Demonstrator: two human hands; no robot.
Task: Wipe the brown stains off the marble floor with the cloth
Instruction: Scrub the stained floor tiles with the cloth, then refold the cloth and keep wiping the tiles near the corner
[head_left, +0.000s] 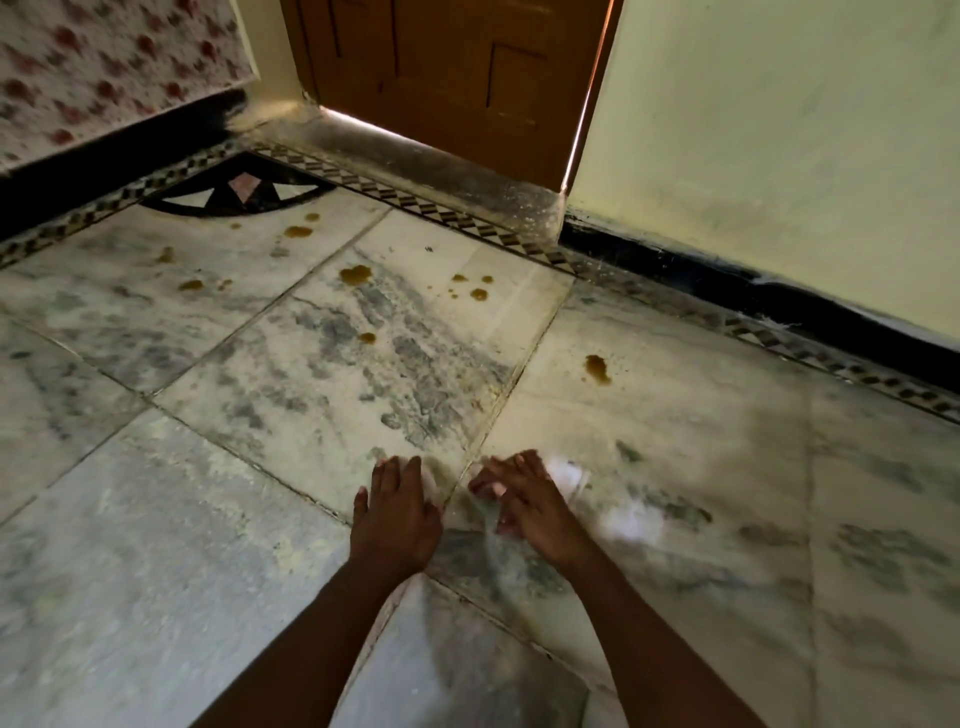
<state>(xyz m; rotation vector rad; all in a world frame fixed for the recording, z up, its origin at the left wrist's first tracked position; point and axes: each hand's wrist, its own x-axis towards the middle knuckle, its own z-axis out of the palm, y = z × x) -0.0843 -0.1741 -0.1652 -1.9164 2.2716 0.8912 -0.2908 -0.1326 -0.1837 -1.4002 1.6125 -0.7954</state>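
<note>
My right hand (524, 499) fingers pinch the cloth (631, 519), thin, limp and light; my left hand (397, 512) lies flat, fingers together.

Dim, soft-focus view (motion-blurred hands (457, 512)); daylight leaks around door (447, 78).

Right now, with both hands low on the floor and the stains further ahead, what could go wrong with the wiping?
1. The brown stains near the door look wet; one pass may smear them over the pale marble floor.
2. They are scattered, so small drops like the one at may be missed.
3. The cloth under the right hand is blurred and looks thin; it may soak quickly. The left hand appears to hold nothing.
</note>
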